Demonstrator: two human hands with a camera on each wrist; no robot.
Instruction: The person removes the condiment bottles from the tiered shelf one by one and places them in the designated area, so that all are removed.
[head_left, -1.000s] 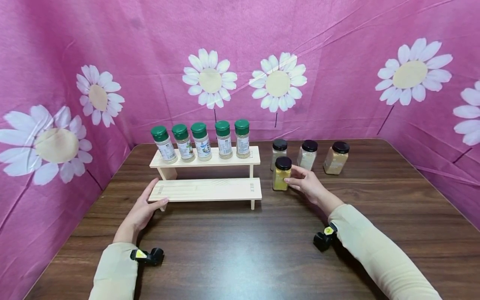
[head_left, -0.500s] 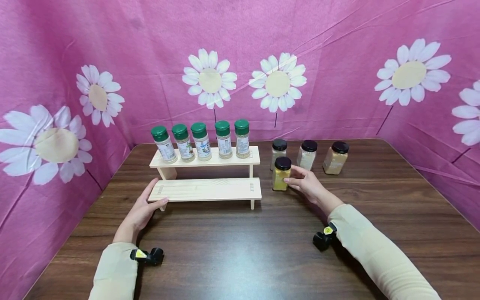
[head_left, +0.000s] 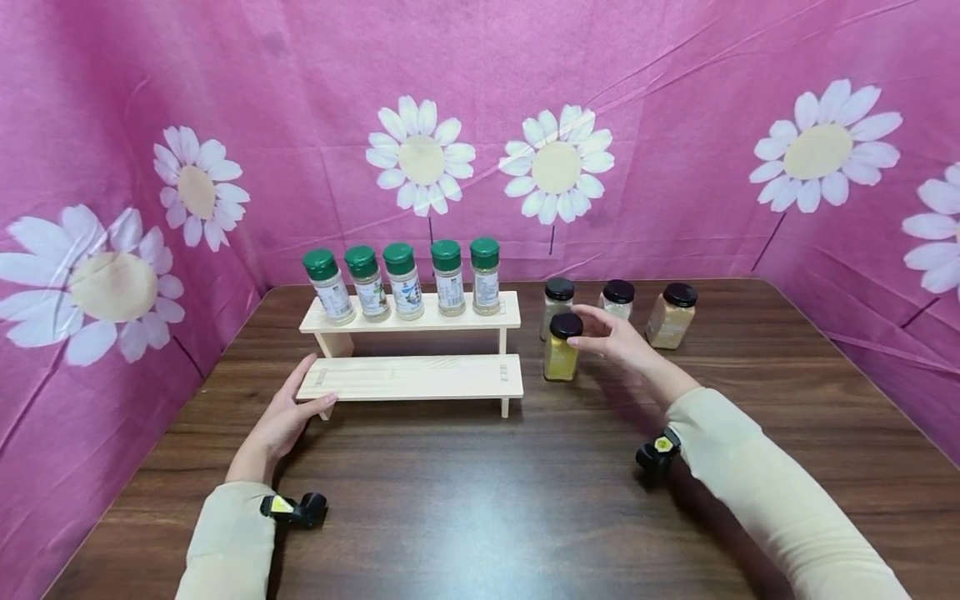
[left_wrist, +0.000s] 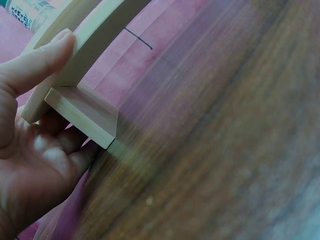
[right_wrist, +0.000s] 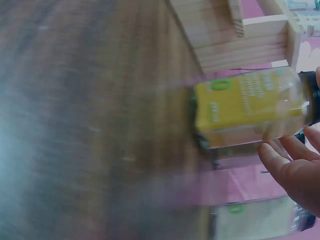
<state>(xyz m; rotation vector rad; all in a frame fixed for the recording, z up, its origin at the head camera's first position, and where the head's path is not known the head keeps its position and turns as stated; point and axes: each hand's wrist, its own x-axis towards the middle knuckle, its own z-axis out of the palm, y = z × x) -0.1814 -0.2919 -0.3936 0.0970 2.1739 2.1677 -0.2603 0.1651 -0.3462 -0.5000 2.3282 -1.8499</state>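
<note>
A two-tier wooden spice rack [head_left: 420, 379] stands on the table, its left lower end gripped by my left hand [head_left: 273, 429]. In the left wrist view the thumb lies on the board [left_wrist: 102, 42] and the fingers reach beneath it, by the leg. Right of the rack is an upright jar of yellow spice powder [head_left: 560, 360] with a black lid. My right hand [head_left: 615, 340] pinches this jar at its lid, thumb on the near side and fingers behind. The right wrist view shows the jar's labelled yellow body [right_wrist: 240, 102] below those fingers.
Several green-capped spice bottles [head_left: 407, 293] line the rack's upper tier. Behind the yellow jar stand a greyish jar [head_left: 551, 312], a pale jar [head_left: 617, 307] partly hidden by my hand, and a tan jar [head_left: 670, 321]. A pink flowered cloth [head_left: 660, 150] hangs behind the table.
My right hand has shifted upward from the yellow jar's side to its lid, the forearm rising with it. The jar stays in the same spot. My left hand keeps its hold on the rack.
</note>
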